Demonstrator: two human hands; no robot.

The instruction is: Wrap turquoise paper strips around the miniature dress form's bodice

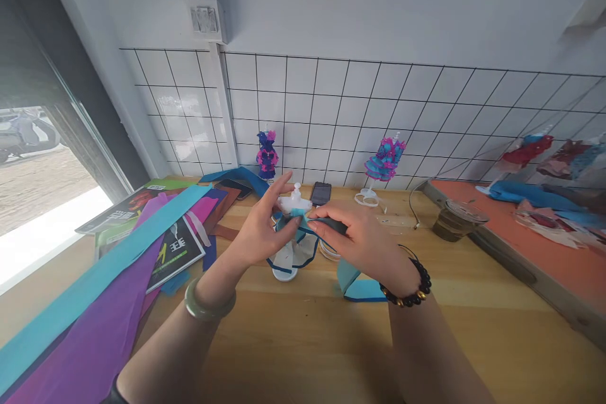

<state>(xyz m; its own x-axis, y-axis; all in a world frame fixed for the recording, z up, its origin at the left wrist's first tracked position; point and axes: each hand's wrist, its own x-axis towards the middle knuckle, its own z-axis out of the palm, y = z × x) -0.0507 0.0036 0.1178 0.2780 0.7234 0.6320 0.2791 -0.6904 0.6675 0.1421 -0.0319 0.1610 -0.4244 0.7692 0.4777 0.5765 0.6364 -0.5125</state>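
Note:
A small white mannequin figure (294,203) on a round white stand (285,269) sits mid-table. A blue paper strip (360,287) wraps round its waist and trails to the table on the right. My left hand (263,227) pinches the strip against the figure's left side, fingers closed. My right hand (358,237) holds the strip at the figure's right side and also grips a dark slim object I cannot name. A jade bangle is on my left wrist, a dark bead bracelet on my right.
Long blue (95,274) and purple (101,334) crepe sheets and booklets (177,252) lie at left. Two dressed mannequins (267,154) (384,161) stand by the tiled wall, with a phone (320,192) between. A cup (457,219) and an orange tray (530,246) with more pieces lie at right.

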